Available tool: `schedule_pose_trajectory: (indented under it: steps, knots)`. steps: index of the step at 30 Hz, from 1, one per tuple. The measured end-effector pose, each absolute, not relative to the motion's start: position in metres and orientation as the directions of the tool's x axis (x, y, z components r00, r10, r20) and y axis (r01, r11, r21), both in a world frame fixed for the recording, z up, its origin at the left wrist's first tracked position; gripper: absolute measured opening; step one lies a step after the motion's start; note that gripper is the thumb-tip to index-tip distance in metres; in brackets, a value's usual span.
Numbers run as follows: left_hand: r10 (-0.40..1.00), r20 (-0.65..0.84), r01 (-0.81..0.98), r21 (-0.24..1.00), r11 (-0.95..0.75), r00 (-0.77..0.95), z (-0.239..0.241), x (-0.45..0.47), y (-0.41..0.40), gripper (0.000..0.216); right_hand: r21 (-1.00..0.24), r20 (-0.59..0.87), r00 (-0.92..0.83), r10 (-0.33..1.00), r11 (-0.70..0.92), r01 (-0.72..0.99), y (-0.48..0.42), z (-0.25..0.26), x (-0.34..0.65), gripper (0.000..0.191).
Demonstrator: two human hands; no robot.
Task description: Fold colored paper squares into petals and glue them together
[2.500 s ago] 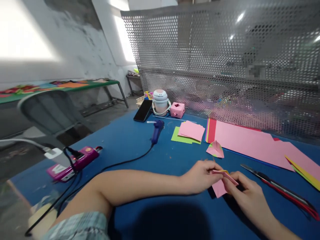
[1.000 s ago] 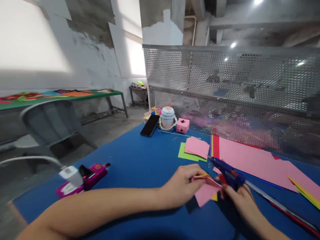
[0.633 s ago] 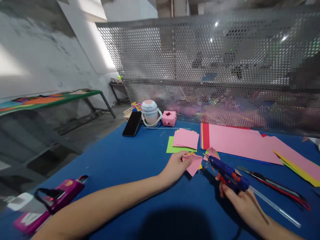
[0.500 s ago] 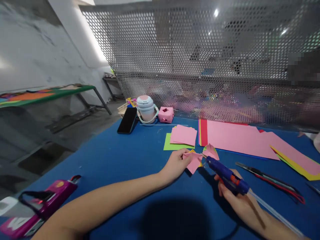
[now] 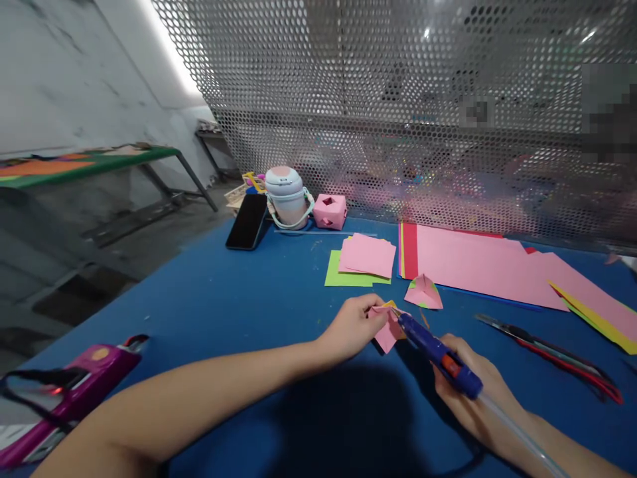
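Observation:
My left hand pinches a folded pink paper piece with a yellow edge, low over the blue table. In my right hand is a blue glue gun, gripped by the handle. Its nozzle touches the fold of the pink piece. A clear glue stick sticks out of the gun's back toward the lower right. Another folded pink and green paper shape lies just beyond.
Square pink and green sheets and large pink sheets lie behind. A phone, a small jar and a pink cube stand by the perforated metal screen. Scissors lie right; a magenta power strip left.
My right hand picked up the glue gun and brought its nozzle to the pink piece in my left hand. The view swung right and tilted down.

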State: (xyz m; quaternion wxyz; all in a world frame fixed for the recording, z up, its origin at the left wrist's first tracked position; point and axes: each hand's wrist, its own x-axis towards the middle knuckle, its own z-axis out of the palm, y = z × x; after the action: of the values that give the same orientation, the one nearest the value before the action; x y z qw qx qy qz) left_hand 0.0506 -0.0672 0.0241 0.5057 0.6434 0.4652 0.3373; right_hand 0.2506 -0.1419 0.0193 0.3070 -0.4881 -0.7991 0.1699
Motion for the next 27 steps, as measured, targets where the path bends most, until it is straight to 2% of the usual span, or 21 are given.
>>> schedule_pose_trajectory:
  steps: [4, 13, 27]
  knots:
    - [0.932, -0.055, 0.268, 0.962, -0.047, 0.36, 0.024, 0.052, -0.069, 0.015, -0.536, 0.34, -0.363, 0.868, 0.496, 0.684, -0.14, 0.028, 0.248, 0.014]
    - [0.919, -0.105, 0.311, 0.95, -0.02, 0.379, 0.022, 0.051, -0.07, 0.019, -0.605, 0.271, -0.268, 0.925, 0.379, 0.7, -0.145, 0.021, 0.248, 0.01]
    - [0.913, -0.098, 0.337, 0.94, -0.046, 0.397, 0.026, 0.052, -0.07, 0.017, -0.491, 0.28, -0.425, 0.861, 0.509, 0.707, -0.141, 0.029, 0.25, 0.013]
